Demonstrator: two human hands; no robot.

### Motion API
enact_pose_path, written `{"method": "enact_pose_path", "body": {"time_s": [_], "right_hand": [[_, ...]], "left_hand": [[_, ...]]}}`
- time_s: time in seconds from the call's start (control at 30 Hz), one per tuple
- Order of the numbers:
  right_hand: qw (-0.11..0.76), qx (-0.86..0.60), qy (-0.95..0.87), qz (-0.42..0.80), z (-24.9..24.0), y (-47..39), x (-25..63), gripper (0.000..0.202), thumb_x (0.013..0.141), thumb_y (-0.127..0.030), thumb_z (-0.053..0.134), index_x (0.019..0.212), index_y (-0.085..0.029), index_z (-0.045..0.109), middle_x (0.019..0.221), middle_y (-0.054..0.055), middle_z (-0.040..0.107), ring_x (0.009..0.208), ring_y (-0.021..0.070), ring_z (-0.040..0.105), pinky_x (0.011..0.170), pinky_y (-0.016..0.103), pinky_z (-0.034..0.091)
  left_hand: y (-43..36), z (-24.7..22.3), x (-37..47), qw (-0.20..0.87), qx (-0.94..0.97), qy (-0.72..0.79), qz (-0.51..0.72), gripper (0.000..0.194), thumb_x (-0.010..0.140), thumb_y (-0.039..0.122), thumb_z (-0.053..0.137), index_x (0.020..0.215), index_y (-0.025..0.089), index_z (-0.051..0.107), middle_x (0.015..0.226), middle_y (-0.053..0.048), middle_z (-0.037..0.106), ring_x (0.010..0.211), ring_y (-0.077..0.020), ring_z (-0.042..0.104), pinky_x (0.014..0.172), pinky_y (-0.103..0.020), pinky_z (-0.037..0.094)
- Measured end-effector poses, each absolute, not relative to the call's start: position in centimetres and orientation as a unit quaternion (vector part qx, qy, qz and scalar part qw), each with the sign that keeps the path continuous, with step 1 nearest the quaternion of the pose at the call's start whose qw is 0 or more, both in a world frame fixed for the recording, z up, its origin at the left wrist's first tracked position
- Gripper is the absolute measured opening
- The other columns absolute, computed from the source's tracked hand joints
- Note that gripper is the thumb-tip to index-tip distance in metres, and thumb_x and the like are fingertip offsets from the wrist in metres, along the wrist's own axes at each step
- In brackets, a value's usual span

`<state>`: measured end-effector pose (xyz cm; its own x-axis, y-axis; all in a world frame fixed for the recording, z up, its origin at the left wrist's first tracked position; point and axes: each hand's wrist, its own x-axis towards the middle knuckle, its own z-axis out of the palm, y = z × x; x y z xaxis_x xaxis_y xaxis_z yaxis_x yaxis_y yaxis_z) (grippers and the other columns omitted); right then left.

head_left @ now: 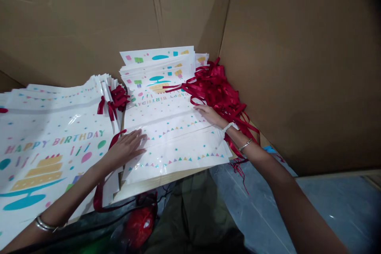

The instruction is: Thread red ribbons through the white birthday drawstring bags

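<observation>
A stack of white printed birthday bags (178,139) lies in the middle, its pictures upside down to me. My left hand (126,149) rests flat on its left edge, fingers stretched out, beside a loose dark red ribbon (99,196). On the right side of the stack lies my right hand (210,114), its fingers extended over the top bag, close to a heap of red ribbons (220,91). Another stack of birthday bags (56,123) is at the left, with red ribbon ends (119,97) at its upper right corner. Neither hand visibly grips anything.
Tall cardboard walls (184,12) stand behind and to the right. The pale table edge (143,188) shows below the middle stack. A red object (139,224) and dark cords are below it. Grey floor (253,206) shows at the lower right, with a printed sheet (278,156) near the cardboard.
</observation>
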<state>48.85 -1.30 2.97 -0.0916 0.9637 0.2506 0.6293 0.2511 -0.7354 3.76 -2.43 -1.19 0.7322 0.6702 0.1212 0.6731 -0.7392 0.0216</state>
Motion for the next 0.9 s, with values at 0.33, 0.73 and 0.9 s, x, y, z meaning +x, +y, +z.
{"method": "enact_pose_path", "body": {"time_s": [0.33, 0.73, 0.9], "right_hand": [[0.256, -0.513, -0.805, 0.154, 0.9, 1.0, 55.8, 0.042, 0.094, -0.007, 0.047, 0.124, -0.013, 0.076, 0.133, 0.012, 0.069, 0.120, 0.0238, 0.063, 0.112, 0.038, 0.044], [0.253, -0.395, -0.877, 0.100, -0.7, -2.3, 54.3, 0.031, 0.103, -0.028, 0.054, 0.125, -0.018, 0.074, 0.117, 0.014, 0.068, 0.114, 0.0257, 0.057, 0.103, 0.043, 0.045], [0.329, -0.365, -0.861, 0.131, -1.9, -2.5, 53.5, 0.029, 0.102, -0.026, 0.056, 0.125, -0.020, 0.072, 0.110, 0.012, 0.066, 0.107, 0.0242, 0.059, 0.098, 0.043, 0.049]], "left_hand": [[-2.1, 0.0, 2.1, 0.044, -0.944, -0.324, -0.044, 0.056, 0.105, 0.057, 0.040, 0.141, 0.019, 0.059, 0.153, -0.015, 0.052, 0.142, -0.0309, 0.048, 0.117, -0.048, 0.039], [-5.8, -0.6, 5.5, 0.139, -0.937, -0.303, -0.107, 0.043, 0.106, 0.034, 0.047, 0.147, 0.022, 0.055, 0.154, -0.014, 0.051, 0.147, -0.0329, 0.043, 0.117, -0.052, 0.038], [-5.7, 0.0, 8.3, 0.175, -0.942, -0.244, -0.150, 0.037, 0.105, 0.023, 0.048, 0.139, 0.019, 0.061, 0.144, -0.012, 0.061, 0.134, -0.0294, 0.057, 0.108, -0.045, 0.046]]}}
